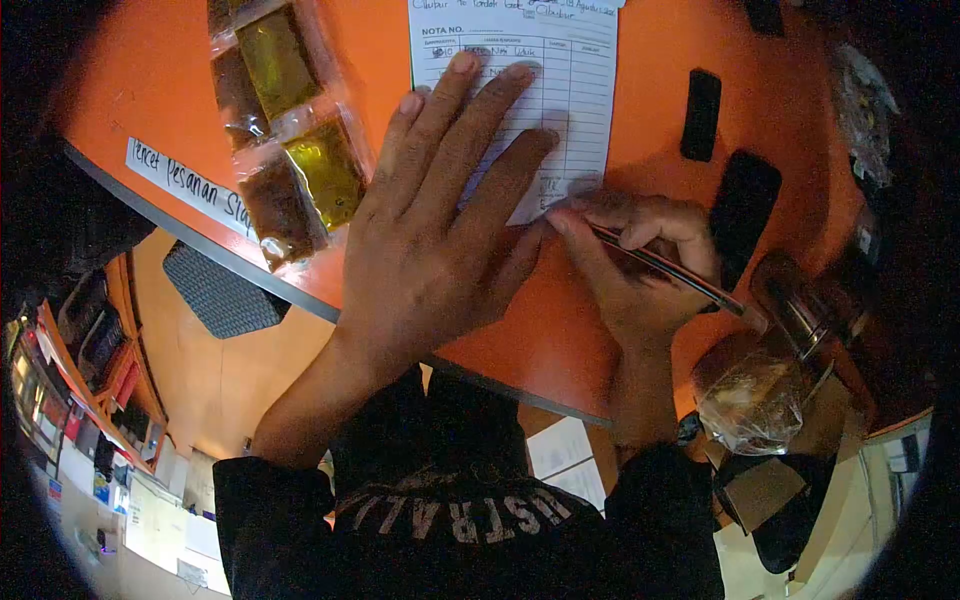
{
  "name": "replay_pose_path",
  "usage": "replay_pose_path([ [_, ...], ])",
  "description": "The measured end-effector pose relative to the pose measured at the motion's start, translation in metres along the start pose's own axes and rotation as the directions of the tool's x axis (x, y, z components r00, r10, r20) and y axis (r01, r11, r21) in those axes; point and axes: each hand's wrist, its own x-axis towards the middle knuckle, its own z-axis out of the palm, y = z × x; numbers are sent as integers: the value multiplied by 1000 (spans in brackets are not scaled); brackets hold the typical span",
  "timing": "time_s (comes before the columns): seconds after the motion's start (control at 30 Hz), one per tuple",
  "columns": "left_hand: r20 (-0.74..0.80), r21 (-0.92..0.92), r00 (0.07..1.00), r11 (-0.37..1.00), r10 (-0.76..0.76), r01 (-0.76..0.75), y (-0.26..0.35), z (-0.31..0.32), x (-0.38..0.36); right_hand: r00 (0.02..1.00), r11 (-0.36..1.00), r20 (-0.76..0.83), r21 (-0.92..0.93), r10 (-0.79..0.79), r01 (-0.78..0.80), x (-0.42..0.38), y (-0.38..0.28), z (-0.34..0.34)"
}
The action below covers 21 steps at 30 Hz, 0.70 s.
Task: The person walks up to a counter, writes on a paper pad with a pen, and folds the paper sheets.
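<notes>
My left hand (pixel 425 215) lies flat with its fingers spread over a white receipt sheet (pixel 590 100) headed "NOTA NO.", which has ruled lines and handwriting on it. Part of the writing is hidden under those fingers. At the sheet's lower corner, my right hand (pixel 645 255) is closed around a dark pen (pixel 675 270), its tip end close to the paper and its back end pointing down to the right. The exact tip is hidden by the fingers. Left of my left hand is a strip of clear sachets (pixel 325 175) with yellow-brown and dark brown contents.
A handwritten paper label (pixel 180 185) runs along the edge of the orange table (pixel 530 350). Two black rectangular objects, one small (pixel 703 115) and one larger (pixel 750 205), lie at right. Near my right forearm is a clear plastic bag (pixel 755 405) beside a transparent container (pixel 800 300).
</notes>
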Motion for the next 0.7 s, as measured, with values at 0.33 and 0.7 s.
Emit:
replay_pose_path([
  [0.33,-11,-6,1000,1000,8,-8,0,1,1,1000,999,19,-38,10,-9,1,-1,-4],
  [0.7,-12,22,1000,1000,22,-21,0,1,1,997,999,-73,36,8,-5,3,-1,2],
])
